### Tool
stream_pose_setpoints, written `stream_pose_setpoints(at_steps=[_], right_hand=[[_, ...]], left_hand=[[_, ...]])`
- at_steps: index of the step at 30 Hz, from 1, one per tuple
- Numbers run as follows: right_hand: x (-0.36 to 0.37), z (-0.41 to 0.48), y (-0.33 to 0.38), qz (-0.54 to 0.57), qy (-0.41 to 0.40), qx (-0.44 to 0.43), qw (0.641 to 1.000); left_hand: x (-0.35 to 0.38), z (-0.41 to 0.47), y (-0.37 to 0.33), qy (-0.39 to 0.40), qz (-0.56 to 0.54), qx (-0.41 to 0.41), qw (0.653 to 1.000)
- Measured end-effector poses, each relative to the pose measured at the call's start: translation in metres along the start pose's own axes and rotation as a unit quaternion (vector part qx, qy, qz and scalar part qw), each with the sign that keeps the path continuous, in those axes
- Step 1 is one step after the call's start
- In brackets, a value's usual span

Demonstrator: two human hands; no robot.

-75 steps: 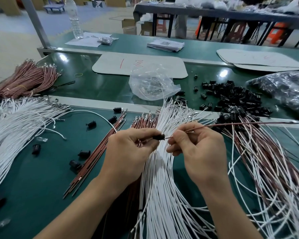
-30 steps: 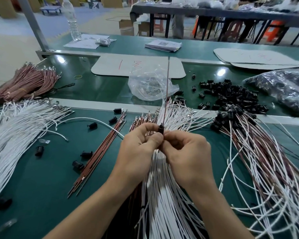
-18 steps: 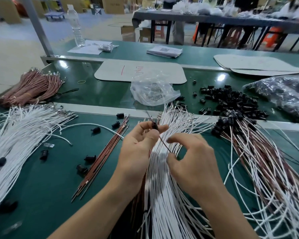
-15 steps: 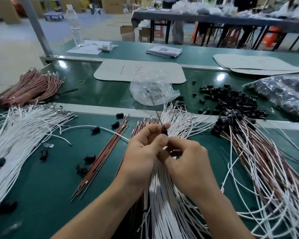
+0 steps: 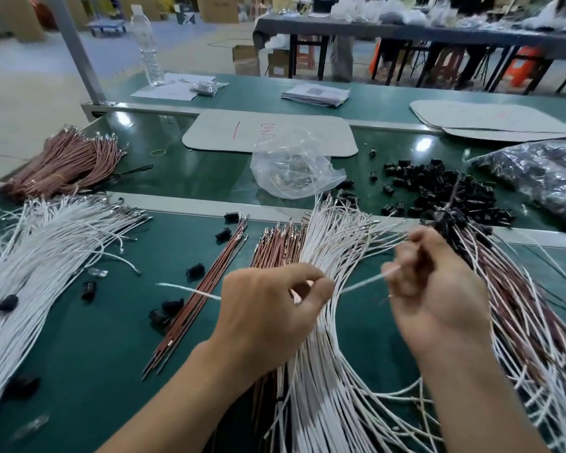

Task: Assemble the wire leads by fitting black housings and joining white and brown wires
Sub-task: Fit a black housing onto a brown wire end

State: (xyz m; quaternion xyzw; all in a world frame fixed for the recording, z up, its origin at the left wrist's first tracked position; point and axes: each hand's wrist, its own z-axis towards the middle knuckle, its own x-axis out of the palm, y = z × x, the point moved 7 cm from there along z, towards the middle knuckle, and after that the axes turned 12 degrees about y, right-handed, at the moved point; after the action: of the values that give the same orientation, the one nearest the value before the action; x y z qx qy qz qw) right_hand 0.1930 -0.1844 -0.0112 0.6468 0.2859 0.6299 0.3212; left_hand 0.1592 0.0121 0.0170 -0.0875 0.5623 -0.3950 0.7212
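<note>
**Worktop (image 5: 79, 354), green, contents left to right**

1. Brown bundle (image 5: 62, 165): far left, unused stock.
2. White stock (image 5: 40, 256): large loose pile at the left edge.
3. Loose housings (image 5: 195, 269): black, scattered singly between the white stock and the brown row.
4. Brown row (image 5: 203, 295): a few wires laid straight, just left of the left hand.
5. Left hand (image 5: 268, 315): thumb and forefinger pinch one white wire (image 5: 363, 282), other fingers curled. The wire sticks out to the left and spans across to the right hand.
6. White fan (image 5: 327, 243): spread under and between the hands.
7. Right hand (image 5: 438, 289): blurred, fingers curled, pinching the same white wire. A housed lead (image 5: 442, 217), black housing with a brown wire rising from it, shows just above the fingers. Whether it is held, cannot tell.
8. Housing heap (image 5: 438, 184): beyond the right hand.
9. Finished leads (image 5: 520, 305): far right, white and brown wires joined at housings.

**Progress (judged):** midway. Many leads are finished and much stock remains. The lead in hand seems to lack its white wire.

**Change:** half a second ago the hands met at the housing, which the left pinched. Now they are apart, the left has the white wire and the housing is on the right.
</note>
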Motion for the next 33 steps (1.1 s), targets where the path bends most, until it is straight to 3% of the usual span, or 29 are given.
stream_pose_setpoints(at_steps=[1,2,4,5,6,8,11,14,17,25,28,33], right_hand=[[-0.009,0.002,0.001,0.032,-0.019,0.024,0.999],[-0.015,0.005,0.001,0.045,-0.022,0.05,0.998],[-0.014,0.006,-0.002,0.043,0.027,0.11,0.993],[-0.007,0.004,-0.006,0.03,0.075,0.143,0.986],[0.003,-0.001,-0.01,0.009,0.128,0.174,0.976],[0.023,-0.013,-0.021,-0.052,0.218,0.23,0.947],[0.04,-0.027,-0.042,-0.167,0.26,0.286,0.907],[0.044,-0.027,-0.052,-0.26,0.24,0.281,0.892],[0.045,-0.024,-0.055,-0.371,0.234,0.245,0.865],[0.031,-0.013,-0.046,-0.471,0.194,0.188,0.84],[0.029,-0.011,-0.038,-0.529,0.201,0.161,0.808],[0.039,-0.012,-0.03,-0.548,0.189,0.063,0.812]], left_hand=[[0.007,0.003,0.001,0.068,-0.101,-0.002,0.993],[0.018,0.004,0.001,0.17,-0.229,-0.009,0.958],[0.032,-0.002,-0.013,0.337,-0.419,0.003,0.843],[0.035,-0.003,-0.018,0.37,-0.461,0.001,0.806],[0.037,-0.001,-0.015,0.352,-0.474,-0.019,0.806],[0.036,0.008,0.008,0.221,-0.493,-0.111,0.834],[0.031,0.012,0.03,0.091,-0.548,-0.167,0.814],[0.023,0.013,0.035,0.065,-0.532,-0.164,0.828],[0.022,0.011,0.04,0.036,-0.541,-0.183,0.82],[-0.002,0.009,0.067,-0.115,-0.602,-0.2,0.765],[-0.007,0.008,0.067,-0.115,-0.579,-0.195,0.783],[-0.005,0.01,0.054,-0.076,-0.521,-0.158,0.836]])
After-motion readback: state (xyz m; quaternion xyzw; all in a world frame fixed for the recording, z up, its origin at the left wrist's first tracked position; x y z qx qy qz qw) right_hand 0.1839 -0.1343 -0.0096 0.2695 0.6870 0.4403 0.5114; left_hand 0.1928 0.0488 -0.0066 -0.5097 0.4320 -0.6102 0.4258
